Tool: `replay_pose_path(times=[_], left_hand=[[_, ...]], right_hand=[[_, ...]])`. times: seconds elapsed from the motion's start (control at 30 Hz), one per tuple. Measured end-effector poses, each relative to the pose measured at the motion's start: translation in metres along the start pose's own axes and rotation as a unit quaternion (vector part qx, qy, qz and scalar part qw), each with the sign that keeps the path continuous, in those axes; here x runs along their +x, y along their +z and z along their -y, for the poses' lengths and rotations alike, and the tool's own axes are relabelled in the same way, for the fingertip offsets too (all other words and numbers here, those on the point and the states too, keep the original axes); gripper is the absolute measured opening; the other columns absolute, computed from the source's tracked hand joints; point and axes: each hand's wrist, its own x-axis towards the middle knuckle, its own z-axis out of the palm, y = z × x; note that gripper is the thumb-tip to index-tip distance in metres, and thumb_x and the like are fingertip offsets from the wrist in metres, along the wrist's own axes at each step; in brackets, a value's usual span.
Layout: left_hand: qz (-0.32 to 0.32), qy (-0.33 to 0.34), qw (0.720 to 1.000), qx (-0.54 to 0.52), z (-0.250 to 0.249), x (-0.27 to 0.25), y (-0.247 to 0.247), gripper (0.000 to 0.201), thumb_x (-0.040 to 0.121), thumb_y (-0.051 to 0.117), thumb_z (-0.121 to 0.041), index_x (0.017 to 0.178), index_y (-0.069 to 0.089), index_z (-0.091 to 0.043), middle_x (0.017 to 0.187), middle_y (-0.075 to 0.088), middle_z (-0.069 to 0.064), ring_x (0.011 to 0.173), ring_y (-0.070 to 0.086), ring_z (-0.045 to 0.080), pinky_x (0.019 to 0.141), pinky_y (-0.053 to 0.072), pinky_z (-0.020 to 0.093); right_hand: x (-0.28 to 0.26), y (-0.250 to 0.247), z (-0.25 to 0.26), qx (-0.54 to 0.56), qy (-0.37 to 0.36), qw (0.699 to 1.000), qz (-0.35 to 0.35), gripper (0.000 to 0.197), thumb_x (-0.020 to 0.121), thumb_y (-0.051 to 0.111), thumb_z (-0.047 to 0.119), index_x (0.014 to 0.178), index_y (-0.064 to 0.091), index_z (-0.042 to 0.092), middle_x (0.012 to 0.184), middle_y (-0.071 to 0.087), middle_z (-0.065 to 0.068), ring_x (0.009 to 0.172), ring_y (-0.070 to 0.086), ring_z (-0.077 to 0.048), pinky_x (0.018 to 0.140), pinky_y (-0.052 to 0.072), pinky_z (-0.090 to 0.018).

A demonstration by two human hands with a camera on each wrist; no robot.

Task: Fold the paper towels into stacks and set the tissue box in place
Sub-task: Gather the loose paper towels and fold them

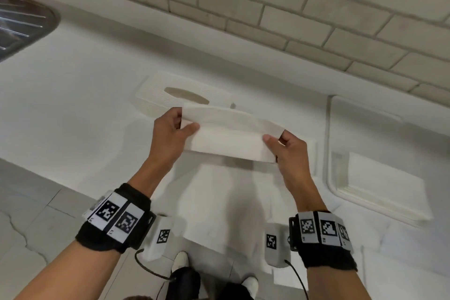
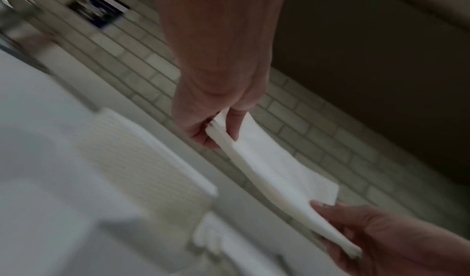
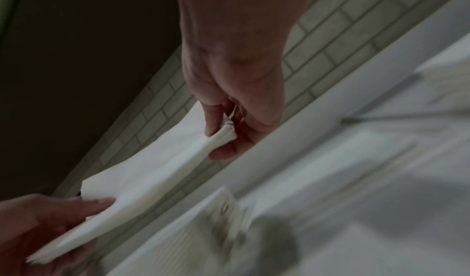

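Note:
A folded white paper towel (image 1: 229, 134) hangs in the air over the white counter, stretched between both hands. My left hand (image 1: 179, 126) pinches its left end between thumb and fingers, and my right hand (image 1: 276, 140) pinches its right end. The left wrist view has the towel (image 2: 267, 169) sagging between my left hand (image 2: 218, 133) and my right hand (image 2: 338, 234). In the right wrist view, my right hand (image 3: 223, 137) grips the bunched end of the towel (image 3: 152, 180). Just behind the towel sits the white textured tissue box (image 1: 170, 95) with an oval slot. Unfolded towels (image 1: 219, 202) lie flat below my hands.
A white tray (image 1: 333, 178) at the right holds a stack of folded towels (image 1: 384, 185). A metal sink drainer (image 1: 22, 27) is at the far left. A brick-tiled wall (image 1: 267, 7) backs the counter. The counter's front edge and the tiled floor are at lower left.

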Motion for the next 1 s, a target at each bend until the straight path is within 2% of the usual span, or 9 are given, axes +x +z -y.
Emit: replay_pose_path(times=[0.07, 0.17, 0.23, 0.37, 0.43, 0.53, 0.7, 0.83, 1.0], left_hand=[[0.029, -0.007, 1.000, 0.010, -0.014, 0.009, 0.042, 0.025, 0.079, 0.070, 0.005, 0.086, 0.064, -0.018, 0.083, 0.069, -0.008, 0.069, 0.066, 0.000, 0.066, 0.053, 0.013], [0.059, -0.067, 0.995, 0.038, -0.013, 0.026, 0.101, 0.027, 0.076, 0.071, 0.007, 0.068, 0.056, -0.014, 0.069, 0.060, -0.001, 0.062, 0.057, 0.012, 0.059, 0.048, 0.020], [0.074, -0.112, 0.988, 0.080, -0.002, 0.037, 0.131, 0.036, 0.074, 0.070, 0.006, 0.059, 0.044, -0.013, 0.063, 0.050, 0.000, 0.061, 0.050, 0.017, 0.057, 0.042, 0.025], [0.078, -0.120, 0.972, 0.187, 0.022, 0.047, 0.161, 0.014, 0.076, 0.071, -0.002, 0.083, 0.061, -0.009, 0.075, 0.060, 0.000, 0.075, 0.057, 0.020, 0.056, 0.043, 0.023], [0.068, -0.114, 0.963, 0.235, 0.029, 0.049, 0.162, 0.025, 0.075, 0.073, -0.005, 0.100, 0.066, -0.005, 0.090, 0.067, 0.005, 0.081, 0.061, 0.021, 0.062, 0.044, 0.025], [0.058, -0.106, 0.953, 0.278, 0.035, 0.050, 0.165, 0.041, 0.076, 0.075, -0.007, 0.115, 0.064, -0.004, 0.108, 0.068, 0.005, 0.087, 0.061, 0.019, 0.068, 0.040, 0.023], [0.050, -0.104, 0.952, 0.282, 0.048, 0.051, 0.169, 0.042, 0.077, 0.076, -0.004, 0.117, 0.062, -0.003, 0.113, 0.070, 0.010, 0.095, 0.066, 0.021, 0.068, 0.042, 0.016], [0.054, -0.087, 0.957, 0.272, 0.056, 0.053, 0.170, 0.043, 0.077, 0.076, -0.003, 0.117, 0.061, -0.002, 0.111, 0.070, 0.011, 0.083, 0.059, 0.013, 0.049, 0.040, 0.005], [0.059, -0.072, 0.955, 0.282, 0.063, 0.053, 0.173, 0.041, 0.078, 0.075, -0.003, 0.117, 0.062, -0.002, 0.104, 0.069, 0.006, 0.086, 0.063, 0.017, 0.057, 0.043, 0.006]], right_hand=[[0.008, -0.034, 0.008, -0.002, -0.013, 0.998, -0.061, 0.020, 0.086, 0.070, 0.012, 0.071, 0.065, 0.023, 0.067, 0.066, 0.015, 0.062, 0.060, -0.001, 0.066, 0.049, -0.017], [0.026, -0.076, 0.008, -0.007, 0.008, 0.990, -0.140, 0.014, 0.084, 0.072, 0.009, 0.080, 0.067, 0.022, 0.088, 0.073, -0.003, 0.081, 0.067, -0.017, 0.084, 0.053, -0.033], [0.039, -0.093, -0.002, -0.030, 0.034, 0.985, -0.165, 0.013, 0.085, 0.070, 0.007, 0.082, 0.066, 0.019, 0.091, 0.072, -0.008, 0.082, 0.065, -0.020, 0.084, 0.053, -0.033], [0.059, -0.103, -0.030, -0.115, 0.081, 0.971, -0.191, 0.010, 0.086, 0.069, 0.011, 0.096, 0.067, 0.010, 0.080, 0.064, -0.002, 0.073, 0.058, -0.017, 0.071, 0.050, -0.028], [0.063, -0.097, -0.042, -0.170, 0.087, 0.964, -0.185, 0.004, 0.088, 0.066, 0.012, 0.091, 0.064, 0.012, 0.072, 0.056, 0.002, 0.069, 0.053, -0.018, 0.066, 0.045, -0.026], [0.068, -0.093, -0.054, -0.195, 0.087, 0.960, -0.184, 0.011, 0.089, 0.065, 0.010, 0.100, 0.066, 0.009, 0.079, 0.058, 0.000, 0.077, 0.054, -0.019, 0.073, 0.045, -0.028], [0.074, -0.091, -0.071, -0.216, 0.105, 0.954, -0.178, 0.025, 0.090, 0.064, 0.010, 0.113, 0.064, 0.000, 0.092, 0.063, -0.006, 0.085, 0.056, -0.019, 0.080, 0.046, -0.029], [0.076, -0.089, -0.075, -0.231, 0.120, 0.947, -0.186, 0.028, 0.091, 0.063, 0.010, 0.117, 0.062, 0.001, 0.110, 0.068, -0.013, 0.097, 0.063, -0.027, 0.078, 0.043, -0.026], [0.078, -0.086, -0.081, -0.286, 0.124, 0.933, -0.180, 0.026, 0.092, 0.061, 0.012, 0.114, 0.062, 0.000, 0.109, 0.068, -0.016, 0.102, 0.063, -0.033, 0.079, 0.046, -0.032]])
